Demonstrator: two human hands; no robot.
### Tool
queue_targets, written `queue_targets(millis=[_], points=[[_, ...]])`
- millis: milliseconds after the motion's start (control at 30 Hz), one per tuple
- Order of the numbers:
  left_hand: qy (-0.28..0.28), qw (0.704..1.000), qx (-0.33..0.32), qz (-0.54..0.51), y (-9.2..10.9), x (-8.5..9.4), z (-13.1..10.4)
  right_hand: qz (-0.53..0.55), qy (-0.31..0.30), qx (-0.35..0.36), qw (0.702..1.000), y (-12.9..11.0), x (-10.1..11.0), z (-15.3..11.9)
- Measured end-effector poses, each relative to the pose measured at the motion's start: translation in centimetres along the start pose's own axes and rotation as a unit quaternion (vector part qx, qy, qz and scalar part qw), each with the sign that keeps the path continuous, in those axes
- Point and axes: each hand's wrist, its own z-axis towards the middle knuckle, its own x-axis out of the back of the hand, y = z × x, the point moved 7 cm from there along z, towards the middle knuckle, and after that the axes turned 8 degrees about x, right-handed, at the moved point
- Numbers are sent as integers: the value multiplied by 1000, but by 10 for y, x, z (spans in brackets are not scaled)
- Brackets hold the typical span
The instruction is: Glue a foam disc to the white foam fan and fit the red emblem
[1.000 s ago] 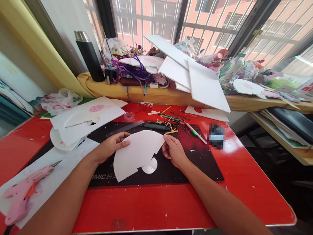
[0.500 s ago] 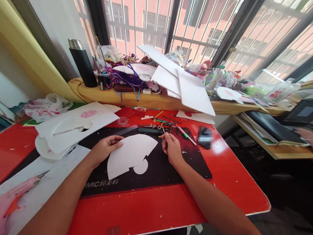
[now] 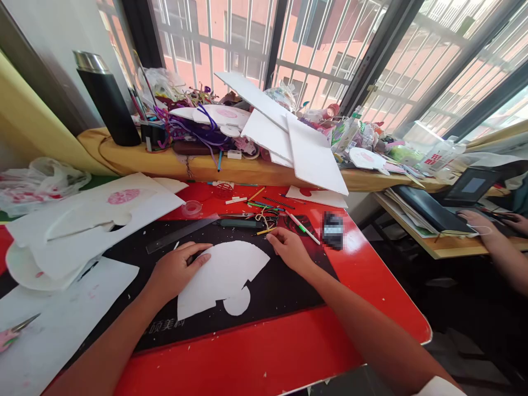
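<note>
your left hand [image 3: 171, 272] has the upper left edge of the white cutout [image 3: 218, 269] between thumb and fingers, a grip that likely steadies it while leaving most of its face uncovered. the cutout is over the black mat [image 3: 284, 294], which probably shields the red table [image 3: 231, 352] beneath. your two hands are apart, on either side of the cutout. your right hand [image 3: 292, 253] is off it, fingertips drawn together beside the yellow stick [image 3: 264, 232]; whether they grip the stick, i cannot tell. the scissors [image 3: 237, 215], clear ruler [image 3: 181, 234] and white pen [image 3: 307, 230] lie beyond the cutout, seemingly to be within reach without crowding it.
</note>
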Motion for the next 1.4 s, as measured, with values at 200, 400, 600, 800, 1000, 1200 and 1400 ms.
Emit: queue_targets(millis=[200, 400, 600, 800, 1000, 1200, 1400], points=[[-6, 999, 9, 40, 1, -2, -1, -189, -65, 26, 980, -3, 17, 15], [0, 999, 12, 42, 1, -2, -1, -331, -142, 39, 932, -10, 1, 36], [16, 1000, 16, 17, 1, 0, -2, -368, -159, 58, 914, -7, -5, 44], [73, 997, -13, -11, 6, 6, -8, -322, -90, 59, 941, -8, 6, 34], [190, 972, -131, 39, 42, 26, -26, -305, -125, 128, 935, -26, -17, 8], [116, 937, -281, 173, 100, 1, -35, -351, -171, 161, 906, -42, -30, 0], [94, 891, -337, 290, 139, -31, -19, -351, -170, 166, 906, -45, -33, -5]])
